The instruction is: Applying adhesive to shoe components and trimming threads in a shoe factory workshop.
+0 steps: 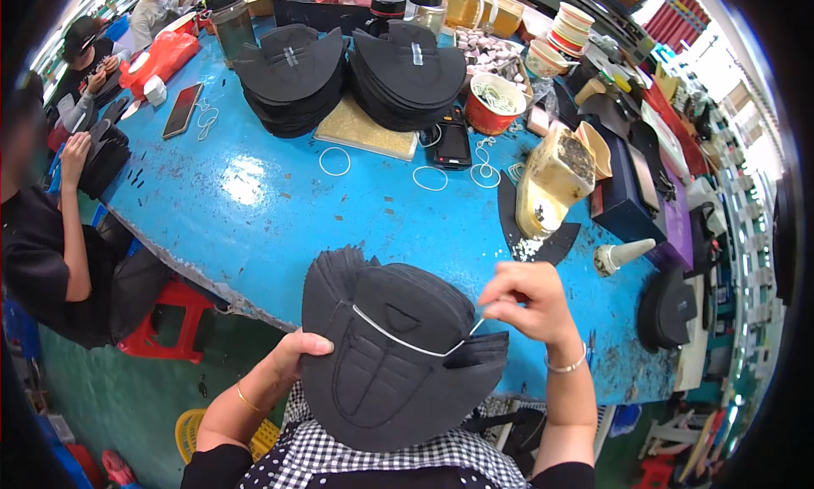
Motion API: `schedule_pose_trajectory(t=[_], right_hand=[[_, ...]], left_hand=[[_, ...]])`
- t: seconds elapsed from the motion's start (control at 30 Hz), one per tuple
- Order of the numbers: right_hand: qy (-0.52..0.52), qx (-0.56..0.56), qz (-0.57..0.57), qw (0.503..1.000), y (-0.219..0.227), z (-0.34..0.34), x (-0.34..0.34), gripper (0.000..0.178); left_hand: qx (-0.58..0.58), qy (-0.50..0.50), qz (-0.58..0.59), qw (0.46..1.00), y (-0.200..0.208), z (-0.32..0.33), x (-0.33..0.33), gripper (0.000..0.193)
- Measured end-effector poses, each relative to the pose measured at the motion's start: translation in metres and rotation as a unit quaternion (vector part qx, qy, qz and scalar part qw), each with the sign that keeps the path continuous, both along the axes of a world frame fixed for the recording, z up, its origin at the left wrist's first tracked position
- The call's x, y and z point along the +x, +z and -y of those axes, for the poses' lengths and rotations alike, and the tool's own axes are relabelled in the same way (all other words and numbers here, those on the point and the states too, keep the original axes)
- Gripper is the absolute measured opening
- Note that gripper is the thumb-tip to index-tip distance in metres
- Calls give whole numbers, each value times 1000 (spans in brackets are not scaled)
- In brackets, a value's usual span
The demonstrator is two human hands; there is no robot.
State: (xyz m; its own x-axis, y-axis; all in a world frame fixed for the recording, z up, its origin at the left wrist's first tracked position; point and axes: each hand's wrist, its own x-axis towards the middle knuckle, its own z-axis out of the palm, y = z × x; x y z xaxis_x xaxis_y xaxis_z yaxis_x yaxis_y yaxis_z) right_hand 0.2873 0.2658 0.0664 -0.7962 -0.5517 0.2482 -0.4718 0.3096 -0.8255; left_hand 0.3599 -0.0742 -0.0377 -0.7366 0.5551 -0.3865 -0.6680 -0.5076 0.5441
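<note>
The stack of black shoe-upper pieces (398, 353) sits at the near edge of the blue table (254, 201), propped against my lap so it stays squared while I band it. My left hand (297, 349) curls closed around the stack's left edge to steady it, and my right hand (521, 298) pinches the white rubber band (407, 341) between thumb and fingertips, stretching it across the top face. It seems to hook the far side, though I can't quite see. Two more banded stacks (292, 69) and loose bands (335, 160) lie farther back.
</note>
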Motion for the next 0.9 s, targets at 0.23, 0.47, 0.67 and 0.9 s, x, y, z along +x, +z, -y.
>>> schedule_pose_trajectory(t=[0.23, 0.47, 0.67, 0.9], right_hand=[[-131, -219, 90, 963, 9, 42, -38, 9], [-110, -185, -161, 963, 32, 65, -44, 10], [97, -28, 36, 994, 15, 88, -63, 14], [-213, -130, 210, 945, -25, 48, -107, 20]], left_hand=[[73, 36, -6, 997, -3, -2, -5, 86], [93, 99, -25, 990, 12, -3, -11, 95], [-2, -7, -75, 997, 14, 8, -22, 91], [-100, 12, -129, 986, 9, 9, -26, 98]])
